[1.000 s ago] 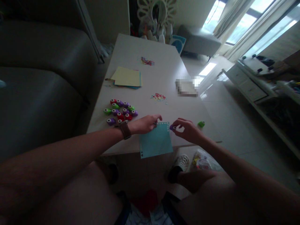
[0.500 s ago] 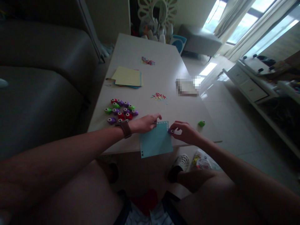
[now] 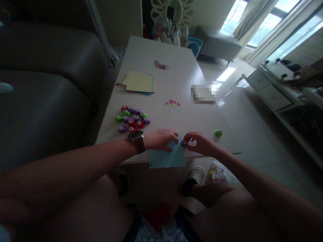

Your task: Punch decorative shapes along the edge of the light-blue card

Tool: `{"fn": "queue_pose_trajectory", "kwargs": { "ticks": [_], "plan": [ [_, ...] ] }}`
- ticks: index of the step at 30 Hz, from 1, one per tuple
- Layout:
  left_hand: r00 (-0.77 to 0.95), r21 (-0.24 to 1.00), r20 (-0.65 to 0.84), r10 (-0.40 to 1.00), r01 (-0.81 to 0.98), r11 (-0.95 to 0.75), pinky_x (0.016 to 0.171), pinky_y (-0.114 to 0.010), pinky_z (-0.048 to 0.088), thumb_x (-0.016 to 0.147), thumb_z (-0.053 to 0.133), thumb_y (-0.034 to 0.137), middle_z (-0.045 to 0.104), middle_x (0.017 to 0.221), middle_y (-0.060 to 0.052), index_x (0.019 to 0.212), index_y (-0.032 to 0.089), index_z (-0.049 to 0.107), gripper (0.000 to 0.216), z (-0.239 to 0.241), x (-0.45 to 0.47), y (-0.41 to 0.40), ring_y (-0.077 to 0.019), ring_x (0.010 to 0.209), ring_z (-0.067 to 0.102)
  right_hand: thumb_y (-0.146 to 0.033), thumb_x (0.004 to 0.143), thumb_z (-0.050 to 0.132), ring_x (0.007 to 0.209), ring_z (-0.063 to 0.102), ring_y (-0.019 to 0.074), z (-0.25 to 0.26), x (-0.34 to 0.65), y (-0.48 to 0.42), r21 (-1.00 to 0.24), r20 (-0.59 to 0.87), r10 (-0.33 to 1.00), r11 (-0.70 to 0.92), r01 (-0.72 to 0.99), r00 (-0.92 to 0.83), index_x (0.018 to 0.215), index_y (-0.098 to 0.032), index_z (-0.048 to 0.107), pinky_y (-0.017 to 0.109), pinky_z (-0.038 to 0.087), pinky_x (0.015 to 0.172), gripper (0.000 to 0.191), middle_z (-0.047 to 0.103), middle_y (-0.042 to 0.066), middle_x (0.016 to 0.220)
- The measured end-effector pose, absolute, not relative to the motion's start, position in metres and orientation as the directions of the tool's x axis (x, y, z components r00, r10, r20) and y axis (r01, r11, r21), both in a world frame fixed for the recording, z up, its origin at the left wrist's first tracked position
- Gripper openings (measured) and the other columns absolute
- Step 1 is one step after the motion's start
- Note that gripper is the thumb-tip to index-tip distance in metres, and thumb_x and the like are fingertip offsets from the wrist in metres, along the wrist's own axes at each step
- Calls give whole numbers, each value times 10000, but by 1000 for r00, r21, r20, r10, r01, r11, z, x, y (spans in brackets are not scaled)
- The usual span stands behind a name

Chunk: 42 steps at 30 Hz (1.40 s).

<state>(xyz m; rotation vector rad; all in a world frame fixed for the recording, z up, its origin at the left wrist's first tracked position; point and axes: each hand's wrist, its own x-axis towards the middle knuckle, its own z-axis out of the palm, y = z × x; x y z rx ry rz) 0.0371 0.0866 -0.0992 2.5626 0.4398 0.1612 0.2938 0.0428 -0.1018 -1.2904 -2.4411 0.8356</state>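
A light blue sheet of paper (image 3: 168, 158) lies at the table's near edge, its lower part jutting past it. Small punched holes mark its lower left corner. My left hand (image 3: 164, 139), with a watch (image 3: 136, 135) on the wrist, rests over the sheet's upper part, thumb and bent fingers apart. At the sheet's right edge, my right hand (image 3: 198, 143) is closed around a small purple craft punch (image 3: 184, 143). The punch sits against the paper; whether it is pressed down I cannot tell. Several red, green and purple punches (image 3: 131, 123) are grouped left of my left hand.
A green punch (image 3: 218, 133) lies to the right. Punched paper bits (image 3: 173, 103) and a farther pile of colored bits (image 3: 160, 65) are on the table (image 3: 176, 80). Stacked colored paper (image 3: 138, 82) lies at the left, a blurred item (image 3: 204, 94) at the right edge.
My left hand has shifted down and right over the sheet, covering its punched top edge. My right hand still holds the purple punch at the right edge.
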Motion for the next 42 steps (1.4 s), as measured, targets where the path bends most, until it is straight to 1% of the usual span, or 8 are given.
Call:
{"fn": "queue_pose_trajectory", "kwargs": {
  "ticks": [4,10,17,22,26,32,38,42],
  "plan": [
    [942,456,-17,334,305,-836,933,-302,466,799,789,194,681,1210,-58,1103,217,719,313,-98,38,84,-224,1115,624,-194,823,705,754,630,139,-102,295,42,-613,-56,809,435,659,-585,921,-224,679,270,499,707,105,713,1,872],
    [944,438,-10,329,300,-847,919,-281,464,810,777,168,689,1219,-51,1143,225,709,345,-95,39,83,-220,1139,618,-233,868,691,819,645,151,-98,291,41,-660,-73,803,405,632,-591,985,-248,715,301,516,767,120,728,11,947],
    [946,425,-30,322,304,-853,904,-304,471,820,775,178,682,1217,-63,1161,227,692,354,-95,39,82,-232,1139,610,-418,902,683,801,646,177,-100,293,43,-773,-179,861,176,609,-476,960,-197,694,320,538,703,229,682,60,923],
    [952,403,-47,304,296,-866,917,-347,486,832,745,169,660,1244,-90,1205,203,657,385,-94,39,80,-268,1162,590,-356,910,670,936,637,219,-82,274,38,-706,27,891,338,622,-454,1063,-220,671,394,529,827,204,684,79,1043],
    [928,486,-47,368,344,-804,924,-377,492,847,630,115,646,1231,-107,1155,185,663,318,-104,43,79,-286,1112,605,-336,930,653,1094,620,239,-52,227,20,-776,107,838,408,482,-535,1247,-256,592,442,498,965,333,668,84,1193],
    [812,637,-64,581,481,-603,921,-386,482,765,687,225,620,1072,-59,1271,292,594,519,-120,36,67,-313,1227,518,-417,924,662,1365,477,266,-35,170,12,-886,93,741,367,285,-666,1441,-321,446,489,415,1117,568,525,67,1471],
    [695,583,-58,717,607,-541,855,-435,512,775,684,369,599,1024,-67,1325,320,552,568,-122,26,61,-358,1215,513,-392,915,671,1368,484,289,-34,160,19,-887,97,718,377,268,-689,1465,-326,415,527,389,1118,610,507,69,1509],
    [720,584,-29,693,575,-573,834,-442,524,800,654,371,600,1031,-65,1352,315,529,569,-121,29,68,-337,1200,528,-399,889,704,1374,481,305,-33,160,17,-867,83,701,401,295,-709,1514,-370,321,575,366,1120,733,529,69,1500]
  ]
}}
